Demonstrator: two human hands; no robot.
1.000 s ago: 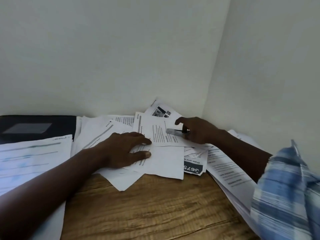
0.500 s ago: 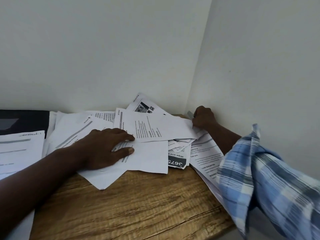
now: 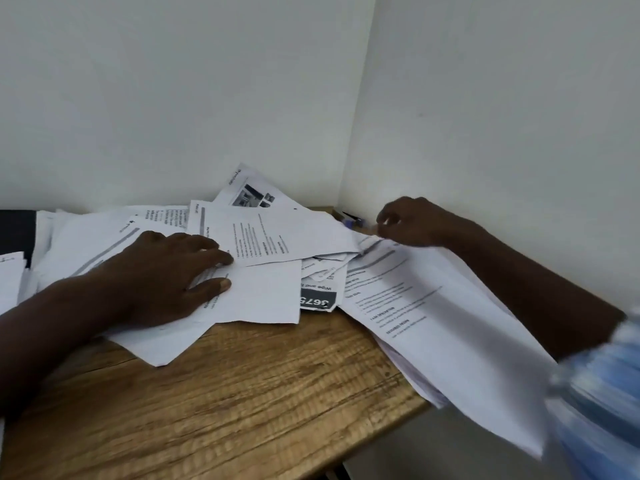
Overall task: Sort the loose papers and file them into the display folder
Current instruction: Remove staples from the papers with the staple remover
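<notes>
Loose printed papers (image 3: 263, 237) lie in a heap in the corner of a wooden table (image 3: 242, 393). My left hand (image 3: 162, 271) rests flat on the heap, fingers spread on a white sheet (image 3: 266, 296). My right hand (image 3: 412, 220) is near the wall corner, fingers curled, and pinches the top edge of a stack of text pages (image 3: 433, 327) that overhangs the table's right edge. A black display folder (image 3: 17, 233) shows only as a dark strip at the far left, partly under papers.
A small dark and blue object (image 3: 351, 220), like a pen or stapler, lies in the corner against the wall. A torn slip with a dark band and the number 3675 (image 3: 317, 301) sticks out under the heap. White walls close in behind and right.
My right hand carried a small metal object from the heap's middle to the corner, let it go there, and now takes the right stack's top edge. My left hand has stayed put.
</notes>
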